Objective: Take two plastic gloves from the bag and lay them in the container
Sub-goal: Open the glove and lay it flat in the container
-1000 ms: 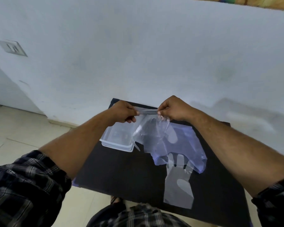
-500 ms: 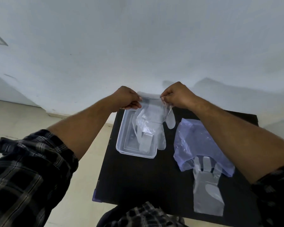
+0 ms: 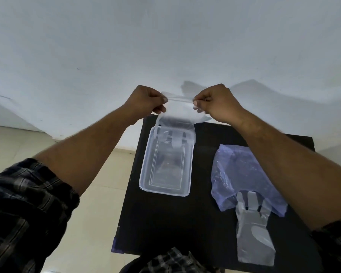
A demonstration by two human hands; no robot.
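Closest to me, my checked shirt (image 3: 173, 261) shows at the bottom edge, with rolled-up checked sleeves (image 3: 24, 209) on both arms. Then comes the black bench (image 3: 165, 223). On its near right side the second glove (image 3: 254, 229) lies flat, cuff toward me, its fingers tucked just under the mouth of the bluish plastic bag (image 3: 242, 174), which lies crumpled right behind it, partly under my right forearm.

Left of the bag, a bit apart from it, sits the clear rectangular container (image 3: 146, 182), long side running away from me. No labels, no brand, no print on anything that I can read; the container base only has some molded rectangular outlines.

Farther out, I'm holding the first glove (image 3: 177, 127) up over the far end of the container. My left hand (image 3: 146, 102) and right hand (image 3: 217, 104) each pinch a corner of its cuff between thumb and fingertips, the other fingers curled in, with the cuff edge pulled taut between them. The glove hangs down and its fingers dangle into the far end of the container; can't tell if they touch the bottom.

Beyond that is a plain white wall (image 3: 165, 46), with beige floor tiles (image 3: 110, 213) to the left of the bench.
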